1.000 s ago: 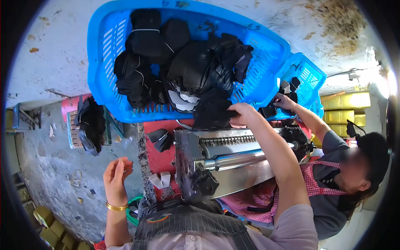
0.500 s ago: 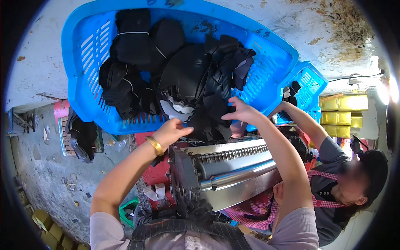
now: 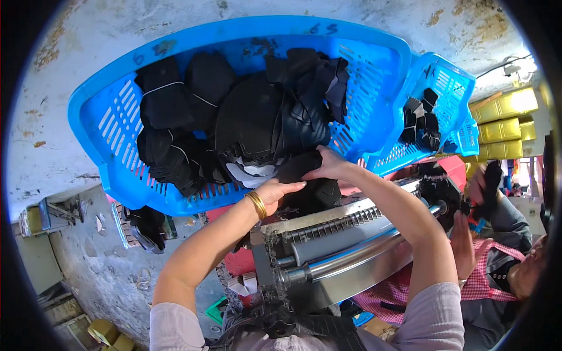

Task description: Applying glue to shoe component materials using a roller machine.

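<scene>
A large blue plastic basket (image 3: pixel 374 76) holds stacks of thin black cut pieces (image 3: pixel 249 120), some tied with pale string. At its near edge my right hand (image 3: pixel 333 164) is closed round a small black piece (image 3: pixel 298 166). My left hand (image 3: pixel 274 194), with a gold bangle at the wrist, is just below that piece, thumb and fingers apart; nothing shows in its grasp. More loose black pieces (image 3: pixel 319 196) lie under both hands, beside a whitish bundle (image 3: pixel 252 172). A machine with metal rollers (image 3: pixel 345 251) stands just in front of me.
To the right, a smaller blue basket (image 3: pixel 448 88) holds black bundles. A co-worker in a pink checked apron (image 3: pixel 398 292) sits there, hands raised, one by a black piece. Yellow packages (image 3: pixel 500 131) are stacked behind. Black pieces (image 3: pixel 146 228) hang over a low stand at left.
My right hand has closed on a black piece, and my left hand has moved right, closer to it. The co-worker's arm has drawn back from the smaller basket. My view has shifted.
</scene>
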`<state>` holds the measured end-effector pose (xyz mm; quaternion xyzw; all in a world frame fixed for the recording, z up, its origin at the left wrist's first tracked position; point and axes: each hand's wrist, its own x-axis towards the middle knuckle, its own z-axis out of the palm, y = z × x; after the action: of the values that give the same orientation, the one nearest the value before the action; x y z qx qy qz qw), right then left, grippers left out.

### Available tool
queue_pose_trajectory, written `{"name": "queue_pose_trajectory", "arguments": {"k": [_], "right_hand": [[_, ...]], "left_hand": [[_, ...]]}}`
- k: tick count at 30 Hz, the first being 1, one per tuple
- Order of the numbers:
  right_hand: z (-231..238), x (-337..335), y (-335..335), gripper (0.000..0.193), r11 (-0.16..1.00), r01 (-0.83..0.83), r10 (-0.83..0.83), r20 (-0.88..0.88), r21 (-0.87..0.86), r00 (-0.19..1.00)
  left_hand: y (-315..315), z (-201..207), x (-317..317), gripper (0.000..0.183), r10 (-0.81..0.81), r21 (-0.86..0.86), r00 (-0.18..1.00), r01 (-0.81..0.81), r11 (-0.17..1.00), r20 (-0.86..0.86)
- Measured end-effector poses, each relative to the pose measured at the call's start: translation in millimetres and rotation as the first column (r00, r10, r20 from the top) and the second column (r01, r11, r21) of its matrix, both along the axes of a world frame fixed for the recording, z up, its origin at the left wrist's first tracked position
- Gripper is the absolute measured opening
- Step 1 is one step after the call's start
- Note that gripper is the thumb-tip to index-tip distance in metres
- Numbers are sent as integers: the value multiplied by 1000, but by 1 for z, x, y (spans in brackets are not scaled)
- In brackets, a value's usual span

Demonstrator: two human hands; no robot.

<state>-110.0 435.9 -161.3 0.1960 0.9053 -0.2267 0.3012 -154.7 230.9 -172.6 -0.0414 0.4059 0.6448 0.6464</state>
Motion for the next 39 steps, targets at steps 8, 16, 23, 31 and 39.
{"name": "queue_pose_trajectory", "arguments": {"k": [8,16,23,31,39], "right_hand": [[33,4,0,100,927,138,-118,79,-348,990],[40,29,-5,70,926,31,-85,-128,-376,988],[85,32,-17,70,923,-102,22,-214,-372,977],[122,-4,-9,53,731,-164,-85,-328,-662,941],[117,-46,-33,64,641,-242,-155,-432,-728,888]], "left_hand": [[3,-11,-7,52,-78,-95,996,82,992,40],[3,4,-2,46,-75,-25,997,74,997,-35],[-6,21,0,46,-116,61,987,123,990,-110],[-10,97,-11,46,189,157,885,-134,978,-424],[-15,88,-35,44,457,253,800,-385,888,-388]]}}
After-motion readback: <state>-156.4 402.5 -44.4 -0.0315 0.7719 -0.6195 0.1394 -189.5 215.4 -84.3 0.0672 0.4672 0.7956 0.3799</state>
